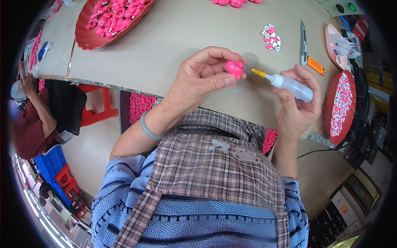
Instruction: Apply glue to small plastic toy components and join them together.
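Observation:
My left hand pinches a small pink plastic piece between thumb and fingers, held above the tan table. My right hand grips a small clear squeeze bottle with a yellow nozzle. The nozzle tip points left and nearly touches the pink piece. A grey-green bangle sits on my left wrist.
A red tray of pink pieces lies at the far left. A small heap of pink and white bits, a utility knife, a pink dish with small bottles, and a red dish of white and pink bits lie to the right. Another person sits at left.

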`<state>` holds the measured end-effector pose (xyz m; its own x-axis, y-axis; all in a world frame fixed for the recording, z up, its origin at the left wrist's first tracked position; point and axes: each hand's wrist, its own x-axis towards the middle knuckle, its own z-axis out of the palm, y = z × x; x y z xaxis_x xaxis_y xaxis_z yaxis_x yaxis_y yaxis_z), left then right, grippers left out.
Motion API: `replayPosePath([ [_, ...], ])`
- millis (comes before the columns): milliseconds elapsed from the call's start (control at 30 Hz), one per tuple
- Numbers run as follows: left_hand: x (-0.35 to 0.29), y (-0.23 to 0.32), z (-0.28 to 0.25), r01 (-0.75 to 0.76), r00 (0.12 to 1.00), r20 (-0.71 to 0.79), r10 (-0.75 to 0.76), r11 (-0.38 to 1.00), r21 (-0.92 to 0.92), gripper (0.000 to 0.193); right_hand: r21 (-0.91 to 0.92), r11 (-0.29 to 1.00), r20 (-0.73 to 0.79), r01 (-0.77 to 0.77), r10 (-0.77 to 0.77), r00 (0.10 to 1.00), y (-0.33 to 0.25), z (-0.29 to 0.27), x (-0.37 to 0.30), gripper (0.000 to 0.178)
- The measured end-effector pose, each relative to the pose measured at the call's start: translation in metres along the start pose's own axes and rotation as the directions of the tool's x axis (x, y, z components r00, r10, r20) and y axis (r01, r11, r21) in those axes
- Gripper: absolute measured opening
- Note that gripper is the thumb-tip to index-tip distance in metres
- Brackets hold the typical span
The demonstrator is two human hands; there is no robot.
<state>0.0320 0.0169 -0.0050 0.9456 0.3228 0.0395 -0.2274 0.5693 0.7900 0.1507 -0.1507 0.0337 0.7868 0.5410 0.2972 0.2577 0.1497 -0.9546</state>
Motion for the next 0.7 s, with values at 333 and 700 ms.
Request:
replayPosePath([
  [333, 0.0003, 0.0, 0.0007, 0.005, 1.0, -0.022, -0.005, 1.0, -0.015, 0.034, -0.072, 0.986, 0.042, 0.152, -0.149, 0.988, -0.0033, 0.0033, -0.0017, 0.051],
  [700, 0.0008, -0.0003, -0.0005, 0.019, 0.999, -0.034, -0.02, 0.999, -0.031, 0.035, -0.269, 0.915, 0.089, 0.301, -0.287, 0.954, -0.0014, 0.0068, -0.0013, 0.05],
])
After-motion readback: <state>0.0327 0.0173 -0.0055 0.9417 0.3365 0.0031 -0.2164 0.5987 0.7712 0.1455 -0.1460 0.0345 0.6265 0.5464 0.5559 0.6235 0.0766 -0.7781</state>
